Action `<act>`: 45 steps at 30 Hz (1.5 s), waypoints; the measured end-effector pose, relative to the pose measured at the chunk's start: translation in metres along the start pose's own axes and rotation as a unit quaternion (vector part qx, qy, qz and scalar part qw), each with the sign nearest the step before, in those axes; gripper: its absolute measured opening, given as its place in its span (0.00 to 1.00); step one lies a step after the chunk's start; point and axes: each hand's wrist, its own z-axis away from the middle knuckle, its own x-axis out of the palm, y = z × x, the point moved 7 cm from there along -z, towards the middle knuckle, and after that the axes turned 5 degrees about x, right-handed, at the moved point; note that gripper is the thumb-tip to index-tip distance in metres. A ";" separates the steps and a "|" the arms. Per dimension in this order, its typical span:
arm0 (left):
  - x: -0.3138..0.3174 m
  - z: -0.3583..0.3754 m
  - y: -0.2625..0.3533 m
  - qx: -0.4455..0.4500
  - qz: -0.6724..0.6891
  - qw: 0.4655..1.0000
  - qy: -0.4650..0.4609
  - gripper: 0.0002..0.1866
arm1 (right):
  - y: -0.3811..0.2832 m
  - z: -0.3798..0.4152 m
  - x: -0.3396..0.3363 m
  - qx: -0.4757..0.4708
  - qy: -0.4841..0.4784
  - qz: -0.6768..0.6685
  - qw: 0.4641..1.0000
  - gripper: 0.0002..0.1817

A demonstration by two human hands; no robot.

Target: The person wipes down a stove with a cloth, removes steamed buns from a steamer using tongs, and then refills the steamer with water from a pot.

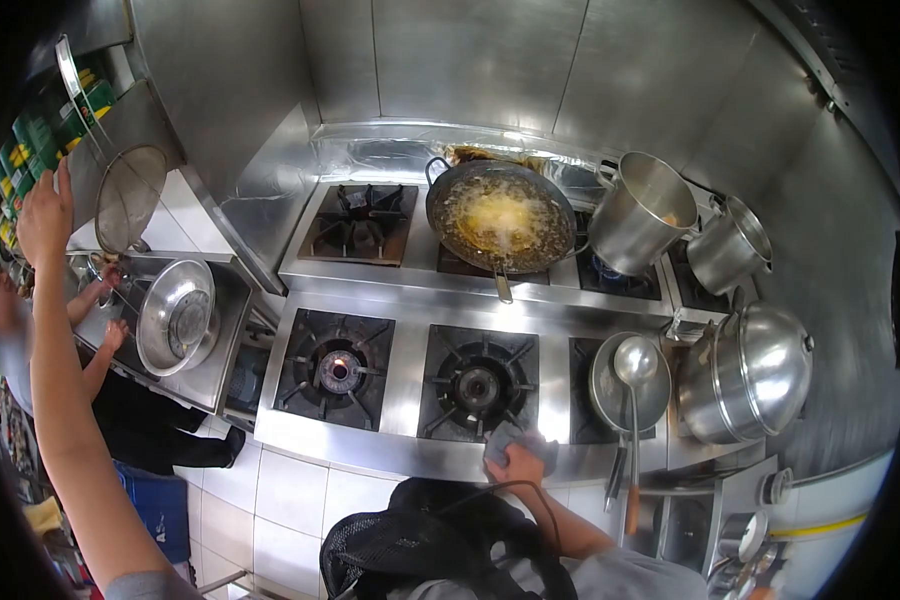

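At six o'clock my right hand (520,468) is clamped on a grey cloth (544,450) at the front edge of the stove (410,385), just below the centre burner (477,388). I judge a flat, even press best, with the cloth kept thick under my fingers. At four, the ladle (635,362) rests over a pan (607,405); I'd mind my elbow there. Between nine and ten, my left hand (47,222) is raised near the wire strainer (122,205); whether it grips anything, I cannot tell. At twelve, bubbling golden liquid (497,215) fills the wok (447,222).
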 end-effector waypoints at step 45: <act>0.012 -0.002 -0.007 -0.031 0.003 0.997 -0.074 0.27 | 0.007 0.000 0.008 0.001 0.005 0.016 1.000 0.26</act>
